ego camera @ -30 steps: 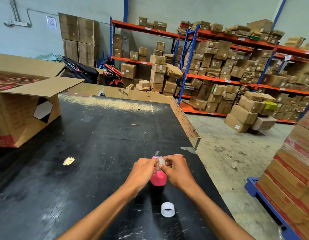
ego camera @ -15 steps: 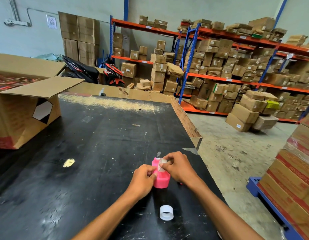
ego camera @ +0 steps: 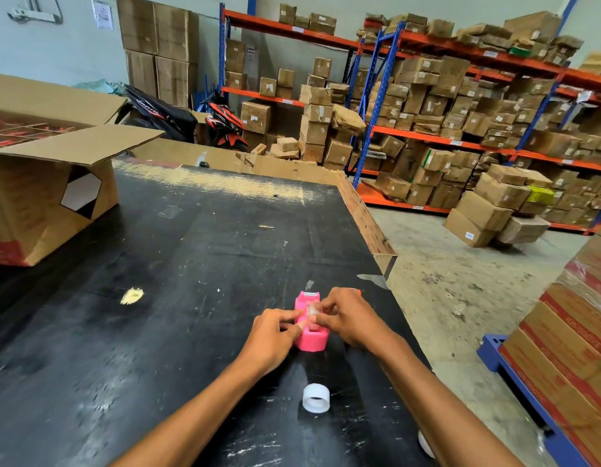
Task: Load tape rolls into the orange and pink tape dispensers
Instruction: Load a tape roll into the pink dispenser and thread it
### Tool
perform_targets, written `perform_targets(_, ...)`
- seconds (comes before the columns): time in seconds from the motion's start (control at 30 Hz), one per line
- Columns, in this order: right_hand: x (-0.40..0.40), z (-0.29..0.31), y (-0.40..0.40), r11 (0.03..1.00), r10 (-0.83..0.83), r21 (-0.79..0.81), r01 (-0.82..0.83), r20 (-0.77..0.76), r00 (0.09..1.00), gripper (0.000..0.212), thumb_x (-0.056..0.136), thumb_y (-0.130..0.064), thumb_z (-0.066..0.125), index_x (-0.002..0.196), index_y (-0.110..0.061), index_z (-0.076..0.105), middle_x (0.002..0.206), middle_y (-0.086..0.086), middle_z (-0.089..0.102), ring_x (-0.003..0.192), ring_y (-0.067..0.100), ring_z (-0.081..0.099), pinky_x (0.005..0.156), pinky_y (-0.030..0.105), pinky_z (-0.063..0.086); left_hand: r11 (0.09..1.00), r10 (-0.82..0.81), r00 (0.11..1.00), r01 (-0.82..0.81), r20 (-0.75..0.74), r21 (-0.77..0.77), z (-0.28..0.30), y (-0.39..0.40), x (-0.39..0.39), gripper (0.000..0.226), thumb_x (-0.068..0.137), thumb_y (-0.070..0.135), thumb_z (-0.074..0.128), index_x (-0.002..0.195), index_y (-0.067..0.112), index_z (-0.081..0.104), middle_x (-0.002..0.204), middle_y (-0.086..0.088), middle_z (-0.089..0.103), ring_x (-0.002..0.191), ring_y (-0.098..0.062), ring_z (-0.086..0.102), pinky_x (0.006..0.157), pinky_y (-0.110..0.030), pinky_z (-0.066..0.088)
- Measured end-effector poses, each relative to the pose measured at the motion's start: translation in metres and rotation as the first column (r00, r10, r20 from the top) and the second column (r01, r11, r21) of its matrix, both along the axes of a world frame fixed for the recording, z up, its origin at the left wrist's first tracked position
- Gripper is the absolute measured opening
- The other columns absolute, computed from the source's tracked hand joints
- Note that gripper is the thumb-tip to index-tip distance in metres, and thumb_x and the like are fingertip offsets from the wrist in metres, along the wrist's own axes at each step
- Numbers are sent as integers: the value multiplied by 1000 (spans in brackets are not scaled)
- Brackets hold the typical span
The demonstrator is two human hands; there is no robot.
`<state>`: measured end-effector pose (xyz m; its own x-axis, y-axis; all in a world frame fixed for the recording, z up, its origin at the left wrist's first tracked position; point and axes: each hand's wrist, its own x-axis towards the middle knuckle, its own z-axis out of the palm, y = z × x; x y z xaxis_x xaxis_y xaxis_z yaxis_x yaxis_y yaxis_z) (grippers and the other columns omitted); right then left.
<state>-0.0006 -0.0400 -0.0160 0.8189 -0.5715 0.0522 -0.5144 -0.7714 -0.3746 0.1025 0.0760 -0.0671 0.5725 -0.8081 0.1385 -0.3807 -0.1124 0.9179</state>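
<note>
A pink tape dispenser (ego camera: 311,342) stands on the black table (ego camera: 157,298), cutter end pointing away from me. A clear tape roll (ego camera: 312,310) sits in its slot. My left hand (ego camera: 272,338) grips the dispenser's left side, fingertips at the roll. My right hand (ego camera: 346,318) pinches the roll from the right. Behind my right hand a sliver of the orange dispenser (ego camera: 358,292) shows; the rest is hidden. A second clear tape roll (ego camera: 316,398) lies on the table nearer me. Another whitish round edge (ego camera: 425,444) peeks out beside my right forearm.
An open cardboard box (ego camera: 46,197) stands at the table's far left. The table's right edge (ego camera: 390,261) drops to a concrete floor. Stacked cartons on a blue pallet (ego camera: 568,348) are at the right. Shelving with boxes and parked motorbikes (ego camera: 191,119) fill the background.
The dispenser has tipped from a raised tilt down onto the table. Both hands have shifted slightly while pressing the roll into its slot.
</note>
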Motion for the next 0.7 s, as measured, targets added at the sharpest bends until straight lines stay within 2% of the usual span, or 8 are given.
perform_targets(0.1, -1, -6, 5, 986, 67, -148, -79, -87, 994, 30, 90, -30, 55, 81, -5, 68, 98, 14, 59, 93, 28, 53, 63, 36, 35, 1000, -4, 1000, 4, 2, 10, 0, -1, 1, 24, 88, 12, 62, 110, 13, 72, 95, 8, 73, 89, -8, 68, 72, -2, 45)
perform_targets(0.17, -4, -11, 7, 985, 61, -158, -68, -49, 997, 31, 90, -29, 53, 73, -7, 66, 98, 13, 57, 92, 27, 53, 64, 35, 34, 999, -12, 1000, 12, 7, 29, 2, -1, 1, 26, 89, 13, 62, 113, 12, 71, 107, 2, 74, 98, -11, 69, 83, -12, 48)
perform_targets(0.27, -8, -18, 3, 1000, 4, 15, -6, 112, 994, 25, 89, -28, 58, 78, -12, 73, 87, 7, 58, 83, 21, 54, 77, 43, 43, 1000, -8, 1000, 8, 16, 22, 0, 1, 1, 25, 89, 14, 63, 113, 13, 70, 110, 1, 74, 96, -7, 68, 85, -14, 48)
perform_targets(0.37, -2, -23, -4, 991, -75, 126, 42, 272, 959, 13, 81, -23, 70, 88, -13, 74, 77, -2, 60, 73, 13, 53, 77, 43, 49, 1000, -8, 1000, 8, 23, 10, -2, -1, 2, 25, 88, 15, 64, 111, 14, 71, 106, 4, 74, 90, -2, 65, 73, 1, 45)
perform_targets(0.47, 5, -21, -10, 970, -104, 240, 39, 264, 959, 34, 76, -15, 74, 109, -12, 66, 79, -2, 58, 73, 11, 53, 78, 39, 51, 1000, -11, 1000, 11, 17, 12, -2, -1, 2, 23, 88, 15, 64, 109, 16, 72, 100, 11, 71, 86, 1, 65, 70, 5, 43)
perform_targets(0.53, 7, -16, -18, 958, -45, 286, -6, 172, 984, 41, 76, -17, 75, 115, -12, 64, 75, -6, 56, 69, 8, 52, 70, 29, 47, 1000, -12, 1000, 12, 17, 12, -3, -1, 2, 23, 87, 15, 65, 108, 16, 73, 95, 16, 69, 82, 5, 63, 70, 5, 44)
perform_targets(0.63, 8, -8, -28, 953, 51, 295, -66, 59, 997, 19, 76, -21, 77, 94, -13, 73, 64, -8, 55, 60, 5, 46, 60, 23, 39, 1000, -15, 1000, 15, 0, 6, -4, -1, 1, 23, 87, 15, 65, 109, 18, 73, 94, 17, 71, 85, 4, 66, 73, 1, 46)
perform_targets(0.7, 11, -6, -33, 952, 52, 292, -86, 123, 991, 12, 75, -17, 78, 84, -11, 74, 67, 1, 59, 63, 10, 47, 61, 27, 39, 1000, -19, 1000, 19, 3, 11, -4, -1, 1, 24, 88, 15, 64, 110, 19, 72, 97, 16, 73, 91, 0, 68, 78, -4, 47)
